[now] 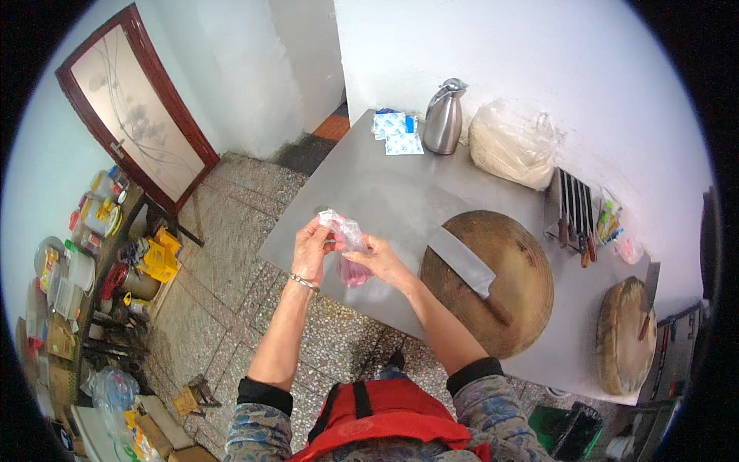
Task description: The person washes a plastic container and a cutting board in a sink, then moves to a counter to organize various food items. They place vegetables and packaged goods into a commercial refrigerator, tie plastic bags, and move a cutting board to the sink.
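Note:
A thin clear plastic bag (pixel 353 272) with something pink or red in its lower part hangs between my hands, over the near left edge of the metal table (pixel 369 173). My left hand (pixel 314 245) pinches the bag's gathered upper part. The fingers of my right hand (pixel 378 260) grip the bag's side, a little lower. What exactly the bag contains cannot be made out. To the right of my right hand, a cleaver (pixel 462 260) lies flat on a large round wooden chopping block (pixel 522 277), its handle towards me.
Along the wall stand a steel vacuum jug (pixel 444 121), a bag of pale material (pixel 508 147) and a knife rack (pixel 568 202). White-and-blue packets (pixel 404 144) lie at the back. A second chopping block (pixel 620 341) holds another cleaver (pixel 649 300). Cluttered shelves (pixel 98 283) line the left.

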A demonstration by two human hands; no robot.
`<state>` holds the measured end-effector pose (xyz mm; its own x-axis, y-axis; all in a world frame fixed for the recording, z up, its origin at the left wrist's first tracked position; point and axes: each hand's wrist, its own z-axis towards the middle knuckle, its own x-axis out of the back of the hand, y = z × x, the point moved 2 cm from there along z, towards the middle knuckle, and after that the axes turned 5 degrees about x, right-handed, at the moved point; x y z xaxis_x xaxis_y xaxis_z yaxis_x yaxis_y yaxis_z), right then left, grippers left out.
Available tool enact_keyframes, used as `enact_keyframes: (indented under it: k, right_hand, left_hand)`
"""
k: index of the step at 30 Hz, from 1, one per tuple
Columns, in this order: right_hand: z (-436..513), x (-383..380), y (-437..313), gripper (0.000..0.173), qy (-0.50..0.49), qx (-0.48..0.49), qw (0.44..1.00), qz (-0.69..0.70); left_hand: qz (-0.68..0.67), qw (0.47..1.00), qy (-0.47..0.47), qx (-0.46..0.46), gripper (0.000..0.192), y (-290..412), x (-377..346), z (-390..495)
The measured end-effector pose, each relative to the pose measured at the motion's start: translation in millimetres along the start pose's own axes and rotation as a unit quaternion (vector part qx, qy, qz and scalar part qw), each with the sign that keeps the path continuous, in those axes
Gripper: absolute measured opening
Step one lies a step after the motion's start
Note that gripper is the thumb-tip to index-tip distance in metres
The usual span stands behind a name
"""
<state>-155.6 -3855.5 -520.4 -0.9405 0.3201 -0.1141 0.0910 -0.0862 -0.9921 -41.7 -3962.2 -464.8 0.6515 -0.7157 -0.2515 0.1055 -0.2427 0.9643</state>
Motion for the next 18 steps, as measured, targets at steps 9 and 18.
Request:
enact_keyframes:
  k: [9, 18]
  right_hand:
    - [77, 71, 5, 0.024, 0.036, 0.098, 0.992, -0.072]
    - [110, 83, 15, 0.027, 0.153, 0.088, 0.915, 0.364]
  left_hand:
    - [0.129, 0.991, 0.015, -0.04, 0.031, 13, -6, 80]
    - [-0.087, 0.995, -0.015, 0.056, 0.031, -42, 50, 128]
